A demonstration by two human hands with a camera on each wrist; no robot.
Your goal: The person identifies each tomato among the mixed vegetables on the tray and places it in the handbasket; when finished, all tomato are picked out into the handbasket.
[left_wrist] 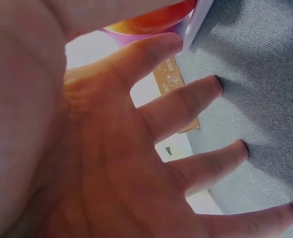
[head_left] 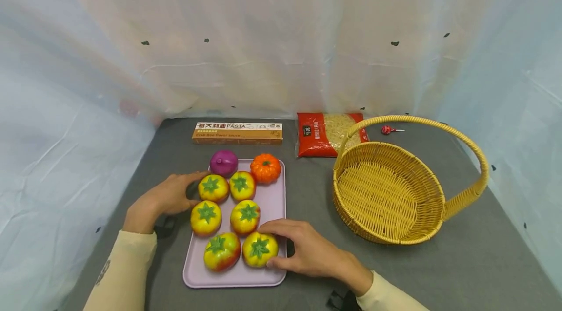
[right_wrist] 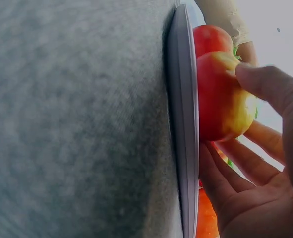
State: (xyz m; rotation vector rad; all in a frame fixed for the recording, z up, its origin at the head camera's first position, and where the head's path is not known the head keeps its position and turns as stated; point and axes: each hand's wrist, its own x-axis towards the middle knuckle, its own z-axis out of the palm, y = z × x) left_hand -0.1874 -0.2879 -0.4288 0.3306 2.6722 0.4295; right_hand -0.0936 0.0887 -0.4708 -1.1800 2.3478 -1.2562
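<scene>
Presently, one yellow-red fruit (head_left: 260,249) is found at the near right of a pale purple tray (head_left: 273,208), where it is pinched between the thumb and fingers of the right hand (head_left: 313,250). Five similar fruits (head_left: 245,217) are set on the same tray, to its left and beyond it. At the tray's left edge the left hand (head_left: 169,196) is held with its fingers spread; whether any fruit is touched by it cannot be told. At the tray's far end, a purple onion (head_left: 224,163) is placed on the left and an orange pumpkin (head_left: 265,168) on the right. Farther off, a pasta box (head_left: 237,134) is laid crosswise, with a red bag (head_left: 311,135) to its right. A yellow wicker basket (head_left: 340,203) is stood right of the tray, and a red lollipop (head_left: 386,130) is noted beyond its rim. All are borne by a grey cloth (head_left: 307,189).
</scene>
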